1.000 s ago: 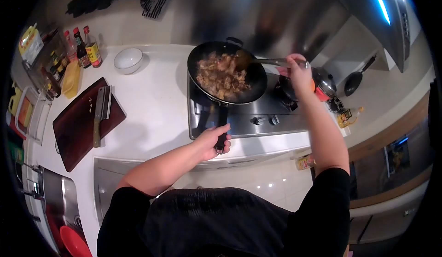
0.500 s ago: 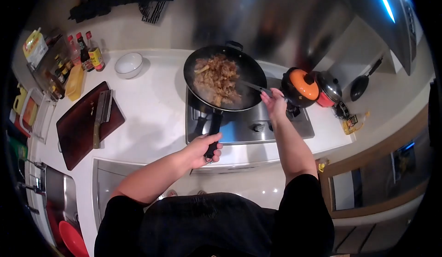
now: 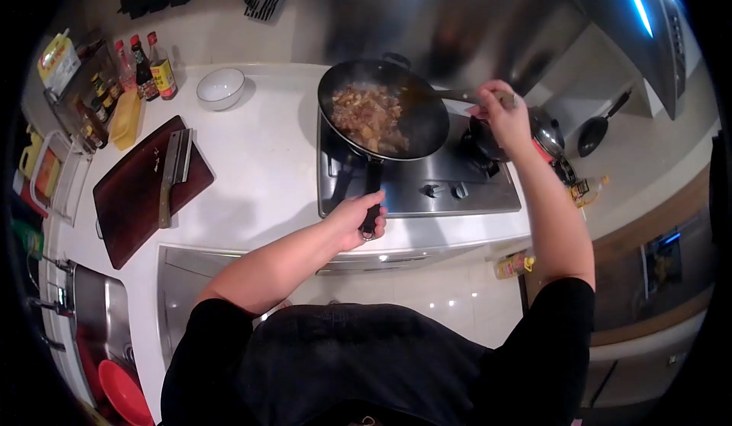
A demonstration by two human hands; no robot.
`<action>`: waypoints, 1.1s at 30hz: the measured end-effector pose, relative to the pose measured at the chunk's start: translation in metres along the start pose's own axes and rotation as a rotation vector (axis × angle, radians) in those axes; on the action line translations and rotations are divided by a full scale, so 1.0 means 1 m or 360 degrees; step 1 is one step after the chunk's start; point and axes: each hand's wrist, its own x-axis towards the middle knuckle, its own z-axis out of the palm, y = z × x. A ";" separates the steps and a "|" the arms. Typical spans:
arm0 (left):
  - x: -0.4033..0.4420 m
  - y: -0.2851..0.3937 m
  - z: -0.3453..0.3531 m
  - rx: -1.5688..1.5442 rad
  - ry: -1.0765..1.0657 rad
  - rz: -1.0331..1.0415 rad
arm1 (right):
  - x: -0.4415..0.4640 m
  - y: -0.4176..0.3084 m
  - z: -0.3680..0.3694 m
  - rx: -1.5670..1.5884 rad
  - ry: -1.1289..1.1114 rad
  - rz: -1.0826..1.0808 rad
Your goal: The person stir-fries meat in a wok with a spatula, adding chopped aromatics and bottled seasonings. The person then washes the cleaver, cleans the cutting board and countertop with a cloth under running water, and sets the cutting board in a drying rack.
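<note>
My left hand [image 3: 361, 218] is wrapped round the long black handle of a wok [image 3: 425, 127], which sits over the stove [image 3: 412, 192]. Browned, chopped food [image 3: 367, 117], perhaps meat, lies in the wok's left half, with faint steam above it. Beyond the wok's right rim, my right hand [image 3: 503, 113] grips the handle of a spatula [image 3: 455, 94]. Its handle end pokes out to the right of my fingers. The spatula reaches left over the wok's right side, and its blurred head blends into the dark pan.
Behind my right hand stand a lidded pot [image 3: 547, 131] and a partly hidden dark pot. Leftward are a white bowl [image 3: 221, 89], a cutting board [image 3: 126, 205] bearing a cleaver [image 3: 176, 168], and sauce bottles [image 3: 143, 71]. A red basin [image 3: 122, 392] is in the sink; an oil bottle [image 3: 512, 265] stands low right.
My right hand has moved up and right, drawing the spatula out toward the wok's right rim. The food has shifted within the wok. My left hand keeps its hold; the whole view has shifted slightly.
</note>
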 end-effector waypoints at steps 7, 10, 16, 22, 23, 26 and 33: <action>0.003 0.001 -0.004 -0.0072 0.0015 -0.0094 | 0.000 0.030 -0.033 0.0453 0.0520 0.1067; 0.003 0.003 -0.005 -0.0040 0.0000 -0.0071 | -0.047 0.073 0.015 0.0965 0.0655 0.1087; 0.002 0.004 -0.006 -0.0009 -0.0009 -0.0089 | -0.052 0.120 0.081 0.1568 0.0925 0.0808; 0.003 0.003 -0.006 -0.0034 -0.0024 -0.0078 | -0.039 0.069 0.036 0.1001 0.0614 0.0366; 0.002 0.003 -0.004 -0.0027 -0.0012 -0.0071 | -0.035 0.055 0.032 0.0847 0.0525 0.0305; 0.000 0.003 -0.003 -0.0030 -0.0002 -0.0056 | -0.018 0.047 0.031 0.0111 0.0067 -0.0168; 0.000 0.001 -0.003 -0.0025 0.0032 -0.0013 | -0.001 0.070 0.064 -0.1509 -0.1194 -0.1392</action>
